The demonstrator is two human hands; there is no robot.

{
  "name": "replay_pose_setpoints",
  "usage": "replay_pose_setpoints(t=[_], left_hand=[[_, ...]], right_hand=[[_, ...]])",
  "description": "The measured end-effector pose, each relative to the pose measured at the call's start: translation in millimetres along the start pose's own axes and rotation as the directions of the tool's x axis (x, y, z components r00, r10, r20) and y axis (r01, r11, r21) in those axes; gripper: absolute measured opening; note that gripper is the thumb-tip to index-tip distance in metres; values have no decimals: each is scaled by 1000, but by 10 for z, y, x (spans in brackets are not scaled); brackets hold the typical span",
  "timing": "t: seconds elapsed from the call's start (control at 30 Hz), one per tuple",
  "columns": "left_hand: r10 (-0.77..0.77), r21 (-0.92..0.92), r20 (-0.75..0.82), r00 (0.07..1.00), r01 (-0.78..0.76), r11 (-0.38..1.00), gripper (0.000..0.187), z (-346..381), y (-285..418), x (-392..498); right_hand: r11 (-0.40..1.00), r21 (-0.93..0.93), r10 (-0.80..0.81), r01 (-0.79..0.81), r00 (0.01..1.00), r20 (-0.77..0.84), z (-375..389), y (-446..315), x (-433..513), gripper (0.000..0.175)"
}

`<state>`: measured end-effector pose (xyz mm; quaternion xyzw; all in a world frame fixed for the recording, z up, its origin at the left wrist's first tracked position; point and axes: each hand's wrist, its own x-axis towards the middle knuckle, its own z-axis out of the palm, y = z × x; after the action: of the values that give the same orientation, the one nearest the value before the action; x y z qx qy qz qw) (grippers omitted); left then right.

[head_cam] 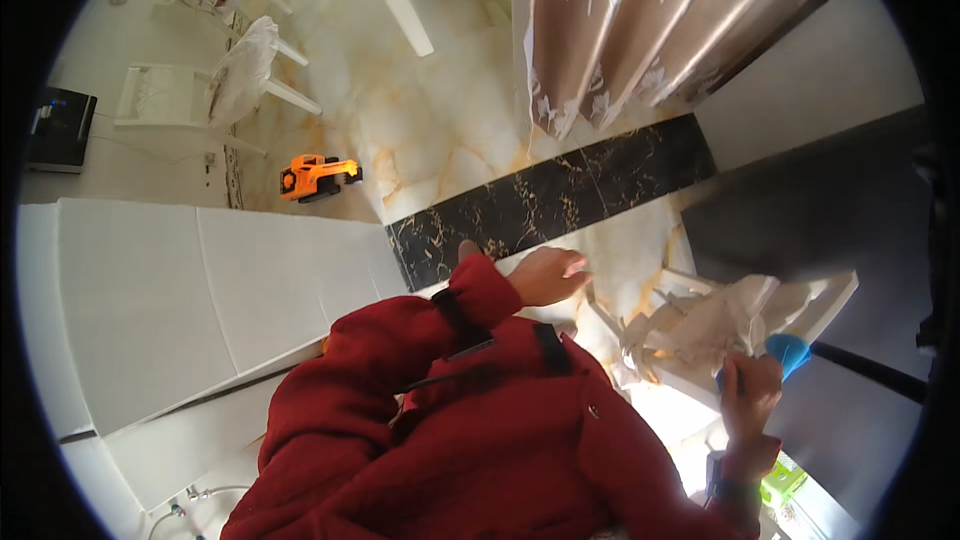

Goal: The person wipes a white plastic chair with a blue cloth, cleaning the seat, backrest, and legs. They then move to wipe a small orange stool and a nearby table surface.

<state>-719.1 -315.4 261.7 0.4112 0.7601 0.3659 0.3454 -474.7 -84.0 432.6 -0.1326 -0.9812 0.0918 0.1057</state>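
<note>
My right hand point(750, 394) is closed around a blue cloth-like item point(787, 354), which sticks out past the fingers on both sides. It is over a white plastic chair point(821, 307) with pale, crumpled fabric or plastic point(697, 322) lying on it. Held out in front of my red jacket point(510, 420), my left hand point(551, 276) has nothing visible in it. Its fingers are bent and slightly apart, above the pale floor beside a black marble threshold strip point(525, 195).
An orange toy excavator point(311, 177) stands on the marble-look floor beyond the white cabinet point(225, 285) at left. Covered white chairs point(244, 75) line the far left. A patterned curtain point(622, 22) hangs at upper right, near a dark door panel point(810, 217).
</note>
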Motion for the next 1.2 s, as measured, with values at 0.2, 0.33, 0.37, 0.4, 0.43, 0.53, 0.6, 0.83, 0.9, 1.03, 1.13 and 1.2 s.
replay_pose_setpoints(t=[0.2, 0.33, 0.37, 0.4, 0.43, 0.53, 0.6, 0.83, 0.9, 1.03, 1.13, 1.2], left_hand=[[-106, -71, -133, 985, 97, 993, 39, -500, -741, -292], [-164, -61, -13, 986, 162, 985, 37, -797, -1002, -328], [-146, -48, -18, 989, 145, 988, 36, -861, -1043, -311], [-150, -32, 4, 989, 150, 988, 35, -925, -1079, -283], [-113, -40, -40, 993, 112, 993, 34, -991, -1112, -248], [-123, -84, -49, 991, 119, 989, 34, -1120, -1155, -195], [-139, -89, -22, 990, 137, 987, 34, -1184, -1166, -179], [-112, -232, -47, 993, 98, 968, 34, -1335, -1263, -247], [-140, -209, -31, 990, 130, 969, 33, -1405, -1317, -287], [-279, -297, -30, 960, 258, 919, 31, -1670, -1439, -333], [-400, -304, -1, 917, 380, 873, 32, -1963, -1467, -278], [-407, -266, 1, 913, 393, 880, 33, -2165, -1399, -212]], right_hand=[[976, -118, 183, -182, 983, -3, 127, -4, -30, 12], [956, -197, 207, -216, 976, -64, 225, 13, -1, 17], [948, -211, 229, -239, 971, -71, 246, 14, 4, 18], [939, -224, 250, -260, 965, -74, 263, 18, 12, 18], [940, -226, 238, -256, 966, -106, 278, 18, 13, 19], [881, -319, 346, -348, 936, -64, 306, 24, 16, 22], [856, -344, 396, -385, 917, -42, 316, 27, 29, 23], [814, -412, 435, -410, 900, -35, 369, 52, 129, 23], [811, -431, 431, -395, 902, -17, 369, 89, 152, 23], [765, -536, 500, -356, 853, 148, 381, 205, 197, 32], [841, -228, 536, -490, 812, 231, 684, 238, 470, 36], [875, -80, 478, -477, 830, 288, 1032, 115, 810, 35]])
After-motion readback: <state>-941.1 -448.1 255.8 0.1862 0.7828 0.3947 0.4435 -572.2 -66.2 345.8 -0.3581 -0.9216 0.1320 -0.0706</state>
